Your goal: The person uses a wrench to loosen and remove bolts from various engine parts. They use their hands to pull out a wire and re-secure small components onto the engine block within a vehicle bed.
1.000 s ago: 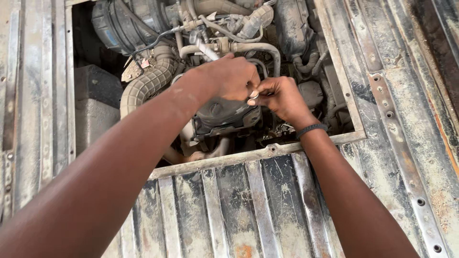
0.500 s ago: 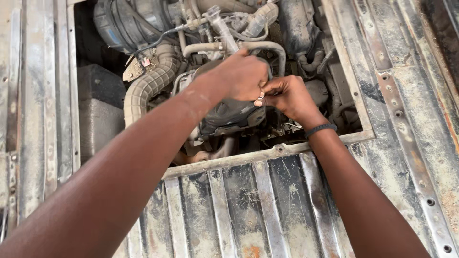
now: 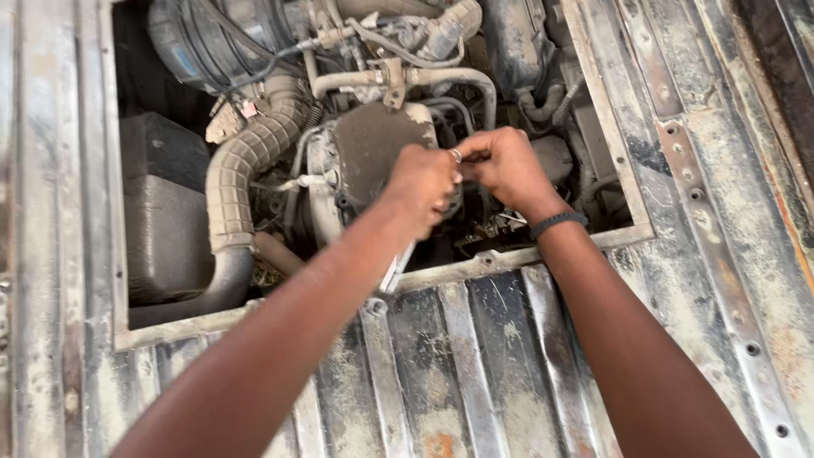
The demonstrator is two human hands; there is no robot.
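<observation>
Both my hands reach into an open engine bay cut into a ribbed metal floor. My left hand (image 3: pixel 421 184) is curled closed against the right side of a dusty dark engine cover (image 3: pixel 369 151). My right hand (image 3: pixel 504 166) meets it fingertip to fingertip, pinching a small shiny metal piece (image 3: pixel 456 155) between thumb and finger. What the left fingers grip is hidden behind the hand. A dark band (image 3: pixel 556 222) circles my right wrist.
A ribbed grey intake hose (image 3: pixel 246 165) curves down the left of the engine. A black air filter housing (image 3: pixel 208 38) sits at top left, a dark box (image 3: pixel 161 212) at far left. Metal pipes (image 3: pixel 407 78) cross above. The rusty corrugated floor (image 3: pixel 475 373) frames the opening.
Both hands have slid down and right along the engine, exposing the dusty cover. They stay pressed together around the same small spot.
</observation>
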